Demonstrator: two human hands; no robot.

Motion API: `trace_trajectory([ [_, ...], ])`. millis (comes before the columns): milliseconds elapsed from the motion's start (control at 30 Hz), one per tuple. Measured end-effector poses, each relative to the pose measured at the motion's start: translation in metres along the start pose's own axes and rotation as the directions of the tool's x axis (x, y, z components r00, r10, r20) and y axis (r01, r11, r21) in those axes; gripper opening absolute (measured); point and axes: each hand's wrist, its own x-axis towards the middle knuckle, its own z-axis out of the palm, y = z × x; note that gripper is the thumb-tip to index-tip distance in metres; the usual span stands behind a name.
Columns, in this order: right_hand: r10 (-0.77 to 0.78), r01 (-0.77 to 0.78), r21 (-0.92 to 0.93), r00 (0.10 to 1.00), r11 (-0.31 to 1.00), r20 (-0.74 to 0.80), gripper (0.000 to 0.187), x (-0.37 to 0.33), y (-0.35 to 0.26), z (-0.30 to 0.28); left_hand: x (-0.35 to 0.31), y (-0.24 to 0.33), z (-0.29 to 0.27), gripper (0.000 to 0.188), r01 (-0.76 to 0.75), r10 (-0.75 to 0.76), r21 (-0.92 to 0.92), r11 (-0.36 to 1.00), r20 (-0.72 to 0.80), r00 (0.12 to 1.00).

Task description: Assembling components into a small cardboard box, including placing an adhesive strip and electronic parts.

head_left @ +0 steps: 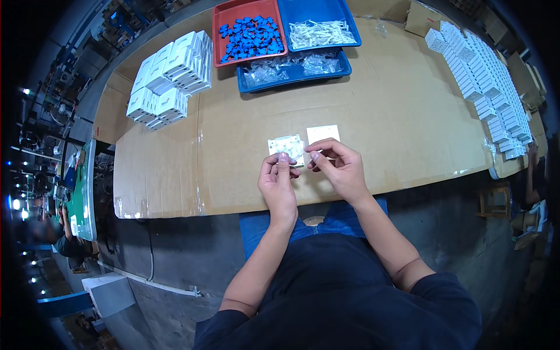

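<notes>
Near the table's front edge, a white square plate [275,143] with raised detail lies between and beyond my hands. A small clear plastic bag [296,149] shows over its right part. My left hand [279,184] is closed on the bag's near side, thumb on top and fingers curled under. Close to the bag's right edge, my right hand [343,169] has thumb and index finger pinched together; whatever sits between them is too small to make out. Behind the right fingers lies a flat white square piece [322,132], partly covered by that hand.
Stacked white boxes [169,70] stand at the left. Beyond are a red tray [218,35] of blue parts, a blue tray [318,11] of white sticks, and a lower blue tray [291,86] with clear bags. Small white boxes [484,87] line the right side of the cardboard-covered table [402,105].
</notes>
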Motion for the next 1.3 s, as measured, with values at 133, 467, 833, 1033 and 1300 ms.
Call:
trace_trajectory([
  [133,-0.064,0.064,-0.027,0.998,0.998,0.014,0.018,0.000,-0.003,0.003,-0.001,-0.001,-0.001,0.019,-0.062,0.062,0.051,0.997,-0.005,0.998],
  [467,0.352,-0.351,0.394,0.933,0.850,0.072,0.025,0.003,0.006,0.006,-0.001,-0.002,0.001,0.019,-0.100,0.098,0.072,0.992,0.038,0.994],
  [833,0.415,-0.441,0.520,0.893,0.732,0.173,0.011,0.003,0.020,0.007,-0.001,0.001,-0.004,0.015,-0.151,0.149,0.096,0.984,0.031,0.988],
  [1033,0.281,-0.279,0.275,0.959,0.920,0.034,0.007,0.004,0.023,0.010,0.003,-0.005,-0.004,0.014,-0.187,0.187,0.122,0.975,0.008,0.982],
  [1300,0.214,-0.231,0.236,0.972,0.944,0.093,0.016,0.005,0.017,0.004,0.002,-0.002,-0.006,0.015,-0.165,0.150,0.174,0.971,0.096,0.984],
])
